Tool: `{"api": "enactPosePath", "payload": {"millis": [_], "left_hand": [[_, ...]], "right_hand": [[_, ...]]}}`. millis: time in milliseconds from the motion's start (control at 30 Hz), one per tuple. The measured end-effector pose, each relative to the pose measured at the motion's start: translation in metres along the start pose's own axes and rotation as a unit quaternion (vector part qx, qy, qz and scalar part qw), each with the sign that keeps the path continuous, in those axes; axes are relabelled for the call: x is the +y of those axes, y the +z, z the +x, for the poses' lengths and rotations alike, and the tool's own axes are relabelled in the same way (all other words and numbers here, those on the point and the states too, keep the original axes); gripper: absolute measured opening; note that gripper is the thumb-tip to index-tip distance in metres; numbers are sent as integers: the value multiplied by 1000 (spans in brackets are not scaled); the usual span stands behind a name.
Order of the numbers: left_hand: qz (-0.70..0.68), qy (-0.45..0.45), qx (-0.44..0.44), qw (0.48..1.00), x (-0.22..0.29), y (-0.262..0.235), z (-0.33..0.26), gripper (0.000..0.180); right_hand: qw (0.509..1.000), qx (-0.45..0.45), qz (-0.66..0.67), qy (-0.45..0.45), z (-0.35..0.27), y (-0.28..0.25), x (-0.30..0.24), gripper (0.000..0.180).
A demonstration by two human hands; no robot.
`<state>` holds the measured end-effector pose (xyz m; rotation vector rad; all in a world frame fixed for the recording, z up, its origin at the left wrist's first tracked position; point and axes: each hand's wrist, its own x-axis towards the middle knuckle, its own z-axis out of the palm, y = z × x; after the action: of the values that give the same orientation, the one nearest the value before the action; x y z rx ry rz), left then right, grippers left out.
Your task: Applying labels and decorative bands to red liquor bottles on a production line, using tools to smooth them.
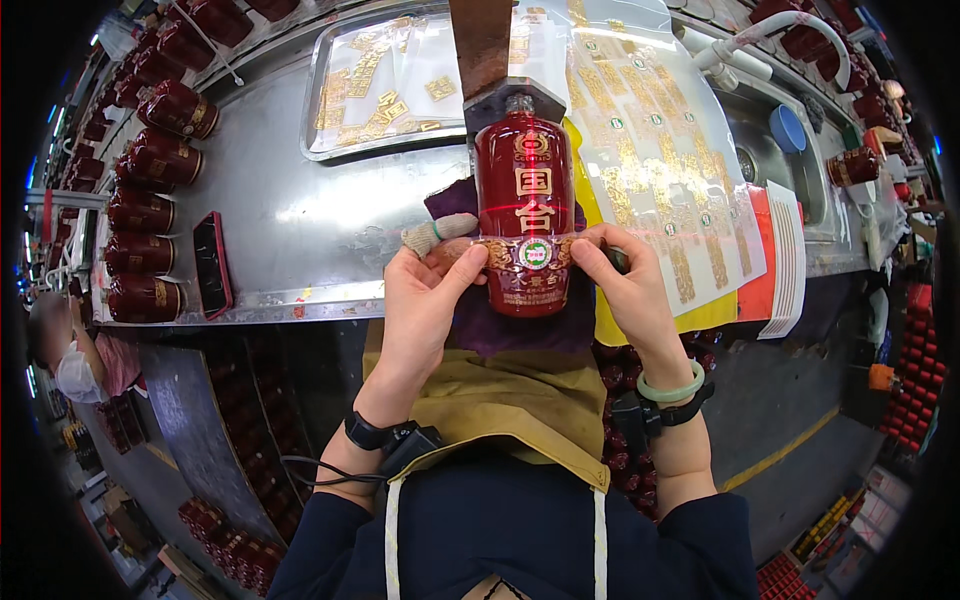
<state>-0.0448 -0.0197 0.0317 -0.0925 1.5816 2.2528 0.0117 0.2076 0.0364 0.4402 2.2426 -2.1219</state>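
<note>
A dark red glass bottle (pixel 522 190) with gold markings lies on its back, neck pointing away, on a dark purple cloth (pixel 455 200) at the bench edge. Across its lower part runs a gold-patterned label strip (pixel 512 254) with a round green and white emblem. My left hand (pixel 430 285) pinches the strip's left end, thumb on top; a knitted cover wraps one of its fingers. On the right end, the thumb and fingers of my right hand (pixel 622 275) close in the same way. A thin red light line falls along the bottle.
A metal tray (pixel 318 150) of gold decals stands at the far left. To the right lie decal sheets (pixel 700 200) over a yellow sheet (pixel 603 300). Red bottles (pixel 150 210) line the left side, near a phone (pixel 212 265). A sink (pixel 815 200) with a blue bowl (pixel 787 128) is at right.
</note>
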Motion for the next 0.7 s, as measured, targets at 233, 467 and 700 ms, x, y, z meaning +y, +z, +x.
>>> {"api": "enactPosePath", "payload": {"millis": [233,467,700], "left_hand": [[10,4,-13,1000,-1,0,1,37],[11,-1,-11,1000,-2,-1,1,37],[11,6,-14,1000,-5,-4,-1,36]], "right_hand": [[1000,-4,12,-9,2,0,0,22],[1000,-1,7,1,1,0,1,21],[1000,-7,11,-2,-1,0,-1,22]]}}
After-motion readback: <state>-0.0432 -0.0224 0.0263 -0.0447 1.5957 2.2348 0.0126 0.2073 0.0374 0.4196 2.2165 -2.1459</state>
